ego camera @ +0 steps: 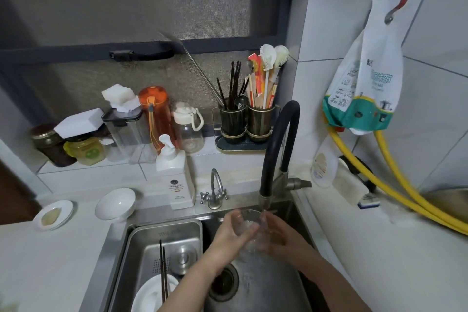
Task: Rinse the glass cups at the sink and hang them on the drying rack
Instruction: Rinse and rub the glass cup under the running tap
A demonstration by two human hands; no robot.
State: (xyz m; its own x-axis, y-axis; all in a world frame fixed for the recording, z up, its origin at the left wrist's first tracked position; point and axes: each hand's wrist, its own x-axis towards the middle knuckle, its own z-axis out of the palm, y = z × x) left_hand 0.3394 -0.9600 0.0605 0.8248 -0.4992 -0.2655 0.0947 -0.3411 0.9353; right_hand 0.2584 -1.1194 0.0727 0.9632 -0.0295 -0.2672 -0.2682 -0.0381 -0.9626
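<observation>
Left hand (234, 232) curled round the glass cup (249, 227) from the left, fingers wrapped over its near wall. Right hand (277, 234) cupped against the cup's right side, fingers bent on the glass. Cup held upright between both hands above the sink (291, 210), mouth directly under the tap (274, 149), black hose arching over. Thin stream of water falling from the spout into the cup. Drain (224, 284) below and left of the hands, wet steel around it.

In the sink's left half, a steel basket (141, 240) holding a white plate (149, 294), dark chopsticks (163, 273) laid across it, and a round metal lid (183, 258) just beside them. Small second faucet (215, 191) on the rim behind the basket, soap bottle (177, 182) just left of it.

On the table to the left, a white bowl (116, 202) and a saucer (54, 214) near each other. On the sill behind: jars (65, 147), an orange bottle (155, 114), a clear bottle (187, 126), and a utensil holder (247, 124) full of chopsticks, spoons and brushes. At right, a plastic bag (367, 78) hanging on the wall, yellow hose (405, 190) running beneath it, a sponge (368, 201) on the ledge.
</observation>
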